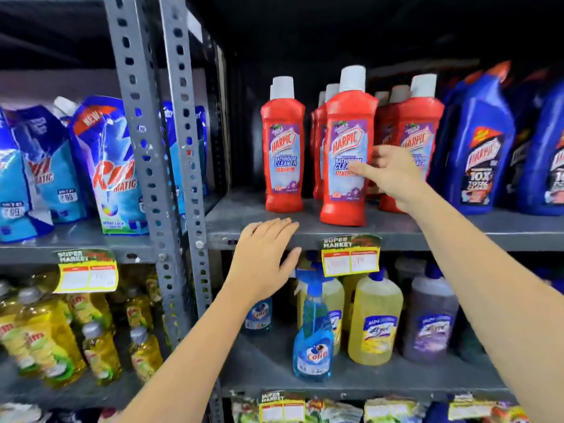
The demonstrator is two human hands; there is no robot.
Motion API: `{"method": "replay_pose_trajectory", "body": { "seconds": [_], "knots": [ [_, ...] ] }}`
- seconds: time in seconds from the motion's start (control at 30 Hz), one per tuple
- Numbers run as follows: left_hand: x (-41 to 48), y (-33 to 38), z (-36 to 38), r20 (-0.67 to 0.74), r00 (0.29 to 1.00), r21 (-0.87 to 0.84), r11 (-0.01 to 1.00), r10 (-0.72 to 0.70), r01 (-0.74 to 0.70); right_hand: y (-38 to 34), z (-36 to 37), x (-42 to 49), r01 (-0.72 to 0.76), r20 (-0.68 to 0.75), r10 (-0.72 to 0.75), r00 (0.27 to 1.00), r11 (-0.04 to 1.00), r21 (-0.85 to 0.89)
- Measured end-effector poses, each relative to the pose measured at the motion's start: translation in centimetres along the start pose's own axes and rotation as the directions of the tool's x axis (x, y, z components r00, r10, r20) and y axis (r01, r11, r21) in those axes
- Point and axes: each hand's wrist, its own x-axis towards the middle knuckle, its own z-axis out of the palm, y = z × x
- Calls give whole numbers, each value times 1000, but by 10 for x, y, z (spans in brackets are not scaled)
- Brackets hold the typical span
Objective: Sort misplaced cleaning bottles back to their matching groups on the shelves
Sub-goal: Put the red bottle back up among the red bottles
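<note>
Red Harpic bathroom cleaner bottles stand on the upper grey shelf (457, 230). One red bottle (346, 141) stands forward near the shelf's front edge, another (283, 145) to its left, and more (419, 129) behind. My right hand (393, 175) is open beside the front bottle, fingers spread, fingertips at its label. My left hand (264, 257) is open, palm down, resting on the shelf's front edge and holding nothing. Blue Harpic bottles (479, 141) stand to the right.
On the lower shelf stand a blue Colin spray bottle (314, 331), yellow cleaner jugs (377, 319) and a purple jug (430, 322). The left bay holds blue detergent pouches (113, 169) above and yellow dish-liquid bottles (45, 337) below. Perforated grey uprights (180, 166) divide the bays.
</note>
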Motion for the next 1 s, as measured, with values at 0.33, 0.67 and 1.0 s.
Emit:
{"method": "replay_pose_trajectory", "body": {
  "seconds": [0.33,0.67,1.0],
  "knots": [
    [-1,6,3,12,999,-29,999,-43,43,31,-3,-19,-128,194,159,968,978,-165],
    [-1,5,3,13,999,-48,998,-41,42,55,9,17,-183,150,224,963,952,-245],
    [-3,5,4,-17,999,-65,997,-33,32,64,12,46,-208,223,258,940,952,-223]
  ]
}}
